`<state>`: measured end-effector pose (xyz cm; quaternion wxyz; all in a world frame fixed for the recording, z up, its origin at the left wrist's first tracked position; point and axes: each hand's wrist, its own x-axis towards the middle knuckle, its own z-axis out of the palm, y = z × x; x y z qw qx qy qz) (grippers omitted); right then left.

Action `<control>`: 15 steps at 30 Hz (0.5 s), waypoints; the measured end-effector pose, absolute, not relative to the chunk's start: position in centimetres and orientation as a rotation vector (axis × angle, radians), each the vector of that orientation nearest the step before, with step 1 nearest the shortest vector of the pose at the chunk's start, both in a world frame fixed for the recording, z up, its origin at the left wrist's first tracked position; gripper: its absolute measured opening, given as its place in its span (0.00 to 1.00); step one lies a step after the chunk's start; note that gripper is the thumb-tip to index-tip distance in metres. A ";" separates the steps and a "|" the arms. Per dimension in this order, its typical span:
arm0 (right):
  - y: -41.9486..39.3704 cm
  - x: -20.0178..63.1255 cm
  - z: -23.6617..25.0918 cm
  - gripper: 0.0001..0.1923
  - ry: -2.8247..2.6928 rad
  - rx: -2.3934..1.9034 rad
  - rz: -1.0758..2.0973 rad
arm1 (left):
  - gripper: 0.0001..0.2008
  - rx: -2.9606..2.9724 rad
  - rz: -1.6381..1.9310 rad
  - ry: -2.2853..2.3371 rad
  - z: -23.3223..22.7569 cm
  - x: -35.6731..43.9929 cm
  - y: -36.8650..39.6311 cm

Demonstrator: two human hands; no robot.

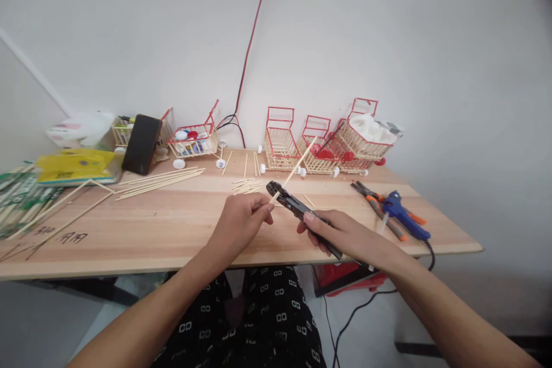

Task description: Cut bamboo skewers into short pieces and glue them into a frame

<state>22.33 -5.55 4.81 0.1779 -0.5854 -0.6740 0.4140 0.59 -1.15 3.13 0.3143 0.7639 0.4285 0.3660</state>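
Between thumb and fingers my left hand (244, 219) pinches the lower end of a thin wooden stick (301, 160). The stick slants up to the right and passes through the head of a dark hand tool like wire cutters (293, 202). My right hand (332, 230) is wrapped around that tool's handles. Just behind my left hand lies a small pile of short cut sticks (247, 186), and one short piece (309, 200) rests to the right of the tool's head.
Small stick-built carts (280, 146) with red handles line the wall. At right lie a blue glue gun (405, 215) and orange-handled pliers (383, 213). Long sticks (159, 183), a phone (141, 144) and a yellow packet (77, 165) occupy the left. A cord hangs past the table's edge.
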 end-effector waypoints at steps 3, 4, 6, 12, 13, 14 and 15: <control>-5.5 22.3 4.7 0.33 -1.924 -1.671 1.133 | 0.14 2.102 0.966 1.156 3.0 0.6 -1.3; -5.6 22.3 4.7 0.33 -1.931 -1.682 1.113 | 0.14 2.129 0.956 1.175 3.0 0.6 -1.3; -5.6 22.3 4.7 0.32 -1.948 -1.704 1.067 | 0.13 2.183 0.923 1.217 2.9 0.6 -1.3; -5.8 21.9 4.6 0.31 -2.026 -1.733 0.906 | 0.13 2.339 0.763 1.355 2.6 0.8 -1.6; -5.8 21.9 4.5 0.31 -2.042 -1.746 0.866 | 0.13 2.366 0.727 1.389 2.6 0.8 -1.7; -5.9 21.8 4.4 0.31 -2.063 -1.760 0.825 | 0.14 2.395 0.692 1.418 2.6 0.9 -1.7; -5.9 21.8 4.3 0.31 -2.084 -1.770 0.781 | 0.14 2.425 0.657 1.443 2.6 0.9 -1.8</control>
